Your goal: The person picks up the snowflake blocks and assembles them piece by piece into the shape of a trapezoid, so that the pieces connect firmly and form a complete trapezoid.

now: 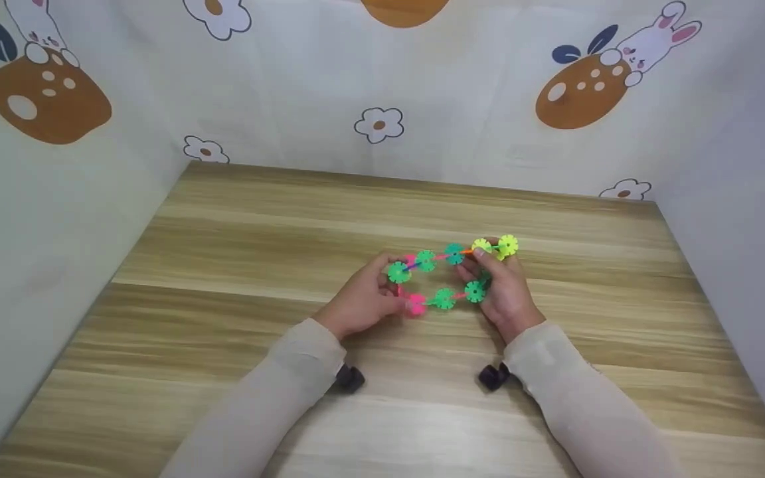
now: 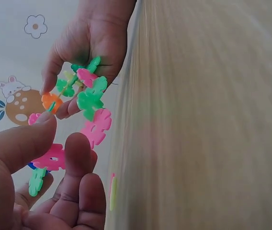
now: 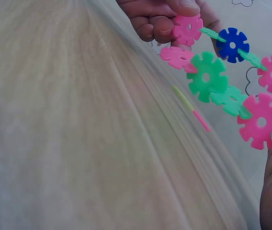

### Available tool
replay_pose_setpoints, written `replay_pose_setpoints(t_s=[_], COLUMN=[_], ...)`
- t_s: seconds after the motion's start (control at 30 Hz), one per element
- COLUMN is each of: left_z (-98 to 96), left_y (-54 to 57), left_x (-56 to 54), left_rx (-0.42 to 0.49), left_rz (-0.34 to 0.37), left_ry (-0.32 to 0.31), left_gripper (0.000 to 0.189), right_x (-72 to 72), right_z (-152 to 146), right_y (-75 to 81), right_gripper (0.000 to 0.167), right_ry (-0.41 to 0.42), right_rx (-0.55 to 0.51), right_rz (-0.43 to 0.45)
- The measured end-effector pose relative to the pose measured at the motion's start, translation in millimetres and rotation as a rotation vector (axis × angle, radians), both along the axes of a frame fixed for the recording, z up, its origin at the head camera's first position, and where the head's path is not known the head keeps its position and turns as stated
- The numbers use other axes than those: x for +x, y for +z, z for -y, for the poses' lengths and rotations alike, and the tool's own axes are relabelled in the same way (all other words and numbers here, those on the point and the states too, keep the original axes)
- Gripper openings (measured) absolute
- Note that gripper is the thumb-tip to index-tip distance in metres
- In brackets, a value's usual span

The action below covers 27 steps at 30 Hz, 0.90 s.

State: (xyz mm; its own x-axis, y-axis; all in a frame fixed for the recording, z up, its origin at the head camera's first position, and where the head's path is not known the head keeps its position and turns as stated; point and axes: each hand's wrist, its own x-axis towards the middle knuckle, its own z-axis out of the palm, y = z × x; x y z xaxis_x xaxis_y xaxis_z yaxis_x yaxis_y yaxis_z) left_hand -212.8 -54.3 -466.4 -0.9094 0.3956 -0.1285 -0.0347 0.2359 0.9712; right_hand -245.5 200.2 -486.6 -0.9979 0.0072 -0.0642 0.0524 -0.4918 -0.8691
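Observation:
A closed loop of notched plastic snowflake discs (image 1: pixel 444 298), slotted together edge to edge, stretches between both hands above the table. Its discs are mostly green and pink, with a blue disc (image 3: pixel 232 45), an orange disc (image 2: pixel 52 102) and yellow discs (image 1: pixel 508 245) at the right end. At the loop's left end my left hand (image 1: pixel 360 302) holds it, thumb and fingers around pink and green discs. My right hand (image 1: pixel 505 292) grips the other end, thumb pressed near the yellow discs. Part of the loop's right end is hidden behind the right fingers.
A small yellow and pink piece (image 3: pixel 191 109) shows near the wooden table (image 1: pixel 210 372) surface in both wrist views. Black devices (image 1: pixel 492 377) sit at the wrists below the sleeves. Printed cloth walls (image 1: pixel 303 99) close off the back and sides.

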Motion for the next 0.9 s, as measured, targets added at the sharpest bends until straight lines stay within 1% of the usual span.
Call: replay_pose_setpoints(t_s=[0.17, 0.3, 0.4, 0.53, 0.63, 0.77, 0.9], left_z=[-1.1, -1.7, -2.3, -3.4, -3.9, -3.8, -3.9], left_y=[0.2, -1.0, -2.5, -2.8, -2.6, -3.9, -3.3], left_x=[0.4, 0.0, -0.8, -1.3, -0.9, -0.6, 0.0], left_rx=[0.027, 0.041, 0.04, 0.03, 0.03, 0.075, 0.125], left_rz=[0.013, 0.025, 0.014, 0.0, -0.01, -0.024, -0.024], left_ry=[-0.008, 0.002, 0.011, 0.025, 0.048, 0.072, 0.08], left_gripper=[0.078, 0.073, 0.07, 0.07, 0.069, 0.067, 0.066], right_x=[0.1, -0.2, -0.2, 0.3, 1.0, 1.4, 1.5], right_z=[0.9, 1.5, 1.1, 0.6, 0.9, 1.2, 0.8], right_y=[0.1, 0.3, 0.2, 1.3, 1.9, 1.7, 1.0], right_gripper=[0.022, 0.024, 0.024, 0.024, 0.025, 0.03, 0.037], right_ry=[0.011, 0.014, 0.019, 0.034, 0.042, 0.055, 0.076], right_rx=[0.005, -0.018, -0.031, -0.026, -0.026, -0.023, -0.005], right_rz=[0.001, 0.012, 0.015, 0.018, 0.017, 0.008, 0.003])
